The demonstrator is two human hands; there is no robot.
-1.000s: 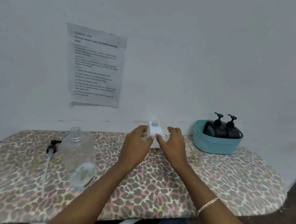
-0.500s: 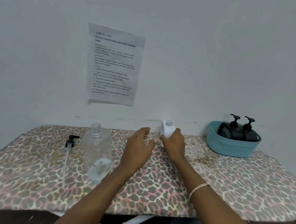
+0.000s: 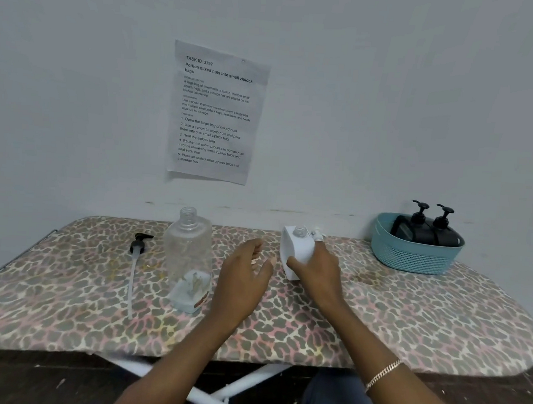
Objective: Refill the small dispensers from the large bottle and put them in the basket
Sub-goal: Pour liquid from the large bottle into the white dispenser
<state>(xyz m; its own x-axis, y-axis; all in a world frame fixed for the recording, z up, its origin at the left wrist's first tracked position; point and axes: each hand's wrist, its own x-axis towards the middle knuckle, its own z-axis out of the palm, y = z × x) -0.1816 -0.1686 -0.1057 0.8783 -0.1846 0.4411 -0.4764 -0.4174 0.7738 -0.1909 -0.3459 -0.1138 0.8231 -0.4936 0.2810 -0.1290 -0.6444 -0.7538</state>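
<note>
A small white dispenser (image 3: 296, 246) with an open neck stands at the middle back of the leopard-print table (image 3: 408, 322). My right hand (image 3: 320, 272) grips it round its right side. My left hand (image 3: 244, 279) hovers just left of it with relaxed fingers, holding nothing. A large clear bottle (image 3: 188, 259), uncapped, with a little liquid at the bottom, stands left of my left hand. Its black pump with a long tube (image 3: 134, 265) lies on the table further left. A white pump piece (image 3: 317, 234) shows behind my right hand.
A teal basket (image 3: 412, 256) at the back right holds two black pump dispensers (image 3: 427, 229). A printed sheet (image 3: 214, 113) is taped to the wall behind the table. White table legs (image 3: 230, 385) show under the front edge.
My left hand has come off the white dispenser and drawn slightly left. My right hand now holds the dispenser alone. The camera view has shifted left and back.
</note>
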